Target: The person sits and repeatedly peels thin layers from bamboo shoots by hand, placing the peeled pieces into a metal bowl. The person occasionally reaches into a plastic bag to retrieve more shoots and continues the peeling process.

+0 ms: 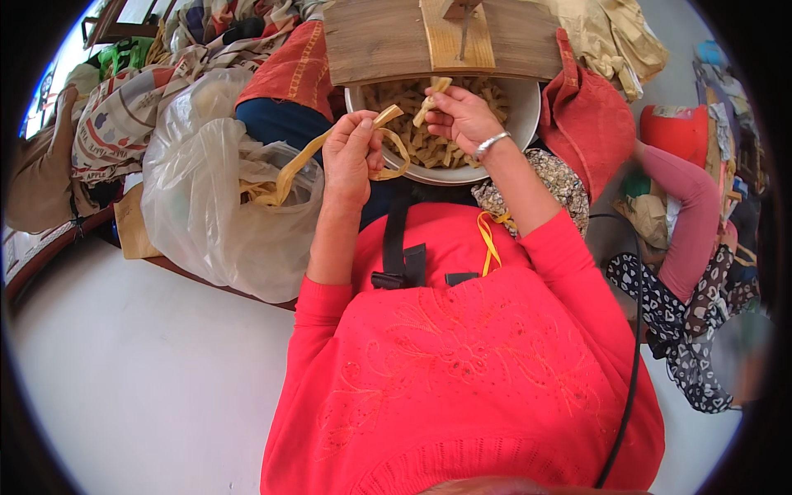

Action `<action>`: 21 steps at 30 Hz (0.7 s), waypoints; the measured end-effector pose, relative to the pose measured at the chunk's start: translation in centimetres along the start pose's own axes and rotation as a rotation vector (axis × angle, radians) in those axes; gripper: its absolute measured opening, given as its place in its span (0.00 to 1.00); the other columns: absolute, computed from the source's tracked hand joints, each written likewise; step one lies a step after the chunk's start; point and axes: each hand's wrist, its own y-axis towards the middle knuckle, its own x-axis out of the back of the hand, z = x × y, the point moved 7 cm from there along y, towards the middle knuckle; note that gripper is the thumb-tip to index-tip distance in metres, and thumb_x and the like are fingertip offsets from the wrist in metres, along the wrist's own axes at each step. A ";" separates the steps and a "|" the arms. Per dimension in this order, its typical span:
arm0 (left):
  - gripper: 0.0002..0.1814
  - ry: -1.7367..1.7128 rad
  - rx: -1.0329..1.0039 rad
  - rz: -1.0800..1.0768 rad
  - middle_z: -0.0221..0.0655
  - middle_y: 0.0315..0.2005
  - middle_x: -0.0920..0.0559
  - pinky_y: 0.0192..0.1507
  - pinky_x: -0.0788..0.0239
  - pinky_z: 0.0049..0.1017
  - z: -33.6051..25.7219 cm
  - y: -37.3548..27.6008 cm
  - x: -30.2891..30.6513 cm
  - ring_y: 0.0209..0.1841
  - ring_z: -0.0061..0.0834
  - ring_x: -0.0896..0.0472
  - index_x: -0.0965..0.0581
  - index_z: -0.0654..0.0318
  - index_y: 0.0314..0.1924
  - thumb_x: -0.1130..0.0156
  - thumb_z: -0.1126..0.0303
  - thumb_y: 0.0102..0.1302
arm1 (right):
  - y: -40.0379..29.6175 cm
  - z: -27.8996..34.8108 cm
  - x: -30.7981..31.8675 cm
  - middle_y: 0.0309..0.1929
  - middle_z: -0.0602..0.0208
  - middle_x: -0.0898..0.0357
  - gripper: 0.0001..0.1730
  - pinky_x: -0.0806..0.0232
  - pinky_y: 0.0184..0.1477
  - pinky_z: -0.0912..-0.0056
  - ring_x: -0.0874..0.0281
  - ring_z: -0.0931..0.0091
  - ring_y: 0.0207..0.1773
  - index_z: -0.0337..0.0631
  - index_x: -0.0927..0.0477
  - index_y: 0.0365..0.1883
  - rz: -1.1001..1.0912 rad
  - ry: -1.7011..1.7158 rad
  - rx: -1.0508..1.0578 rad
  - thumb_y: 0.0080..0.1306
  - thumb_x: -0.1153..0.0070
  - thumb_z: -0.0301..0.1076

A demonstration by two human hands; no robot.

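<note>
My left hand (350,156) pinches a long, flat, pale-yellow strip (288,179) with a folded end standing above the thumb. The strip trails down to the left into a clear plastic bag (204,204), and a loop of it hangs right of the fingers. My right hand (461,117) holds a short yellowish piece (430,106), folded or knotted, between thumb and fingers. Both hands are over the near part of a metal basin (427,176) that contains many short yellow pieces (433,145). The strip's exact material cannot be told.
A wooden board (383,40) with a thin metal rod (463,34) overhangs the basin's far side. Red cloths (588,124) flank it. A co-worker's sleeved arm (687,204) and a red bucket (674,133) are at right. A black cable (634,346) runs down my right side.
</note>
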 end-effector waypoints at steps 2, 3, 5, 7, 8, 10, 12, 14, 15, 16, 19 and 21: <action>0.07 -0.020 0.023 0.012 0.28 0.22 0.27 0.16 0.44 0.16 0.8 0.3 -0.7 0.14 0.13 0.37 0.25 0.62 0.43 0.48 0.68 0.72 | -1.6 0.6 0.8 0.39 0.67 0.21 0.13 0.23 0.41 0.69 0.20 0.76 0.38 0.39 0.25 0.51 0.036 0.460 0.053 0.69 0.47 0.31; 0.07 -0.008 0.031 0.024 0.28 0.22 0.27 0.16 0.44 0.16 1.0 0.4 -1.3 0.14 0.13 0.37 0.25 0.63 0.43 0.48 0.68 0.72 | -1.5 0.5 1.4 0.39 0.67 0.21 0.12 0.23 0.41 0.67 0.20 0.75 0.38 0.39 0.25 0.50 0.030 0.526 0.079 0.69 0.47 0.31; 0.07 0.016 0.046 0.044 0.28 0.22 0.27 0.16 0.44 0.16 1.5 0.4 -2.7 0.14 0.14 0.36 0.25 0.63 0.43 0.47 0.68 0.71 | -0.9 0.5 2.6 0.38 0.67 0.21 0.10 0.23 0.42 0.65 0.19 0.73 0.39 0.40 0.25 0.48 0.022 0.653 0.130 0.70 0.47 0.31; 0.07 0.041 0.051 0.055 0.28 0.22 0.27 0.16 0.45 0.15 1.9 0.5 -3.4 0.14 0.14 0.36 0.25 0.63 0.43 0.47 0.69 0.71 | -0.5 0.5 3.2 0.37 0.67 0.21 0.06 0.23 0.44 0.62 0.19 0.71 0.39 0.41 0.26 0.42 -0.062 0.714 0.156 0.69 0.47 0.31; 0.07 0.056 0.058 0.053 0.28 0.22 0.27 0.16 0.45 0.15 2.0 0.4 -3.6 0.14 0.14 0.36 0.25 0.63 0.43 0.48 0.69 0.71 | -0.3 0.4 3.4 0.37 0.67 0.21 0.05 0.23 0.44 0.61 0.19 0.71 0.39 0.41 0.27 0.41 -0.089 0.735 0.155 0.69 0.47 0.30; 0.06 0.076 0.073 0.042 0.27 0.21 0.27 0.16 0.46 0.15 2.2 0.3 -4.0 0.14 0.13 0.36 0.26 0.63 0.43 0.48 0.69 0.71 | 0.1 0.4 3.6 0.37 0.66 0.21 0.04 0.23 0.43 0.61 0.19 0.69 0.39 0.41 0.27 0.39 -0.114 0.758 0.157 0.69 0.46 0.30; 0.06 0.086 0.088 0.028 0.27 0.21 0.28 0.16 0.46 0.15 2.4 0.3 -4.2 0.14 0.13 0.36 0.26 0.62 0.43 0.48 0.69 0.71 | 0.2 0.8 3.5 0.37 0.66 0.21 0.05 0.22 0.43 0.61 0.19 0.69 0.39 0.40 0.27 0.39 -0.107 0.747 0.175 0.68 0.46 0.30; 0.06 0.114 0.090 0.020 0.26 0.21 0.27 0.16 0.46 0.15 2.7 0.5 -4.6 0.14 0.13 0.36 0.26 0.62 0.44 0.48 0.69 0.71 | 0.2 1.1 3.4 0.36 0.67 0.21 0.05 0.22 0.42 0.62 0.18 0.69 0.39 0.41 0.26 0.39 -0.099 0.735 0.180 0.68 0.45 0.30; 0.07 0.127 0.090 0.015 0.26 0.21 0.27 0.16 0.47 0.14 2.8 0.5 -4.8 0.14 0.13 0.36 0.26 0.62 0.44 0.48 0.69 0.71 | 0.3 1.2 3.3 0.35 0.67 0.20 0.05 0.22 0.42 0.62 0.18 0.69 0.40 0.41 0.25 0.38 -0.093 0.726 0.177 0.68 0.44 0.31; 0.07 0.145 0.085 0.011 0.26 0.21 0.27 0.16 0.47 0.14 2.9 0.6 -5.0 0.14 0.13 0.36 0.26 0.62 0.44 0.47 0.69 0.71 | 0.4 1.3 3.2 0.35 0.68 0.20 0.04 0.22 0.42 0.63 0.18 0.70 0.40 0.42 0.25 0.38 -0.087 0.718 0.173 0.67 0.44 0.31; 0.07 0.188 0.069 0.007 0.26 0.22 0.27 0.16 0.47 0.14 3.0 0.7 -5.7 0.15 0.12 0.36 0.26 0.62 0.44 0.47 0.69 0.71 | 0.6 1.1 3.3 0.35 0.69 0.20 0.05 0.21 0.40 0.65 0.18 0.70 0.39 0.42 0.25 0.38 -0.111 0.692 0.150 0.67 0.43 0.31; 0.07 0.207 0.059 0.013 0.26 0.22 0.26 0.17 0.47 0.14 3.1 0.8 -5.8 0.16 0.12 0.36 0.26 0.63 0.44 0.47 0.69 0.71 | 0.4 1.3 3.2 0.34 0.69 0.21 0.05 0.21 0.40 0.65 0.18 0.71 0.39 0.42 0.25 0.38 -0.126 0.678 0.153 0.67 0.43 0.31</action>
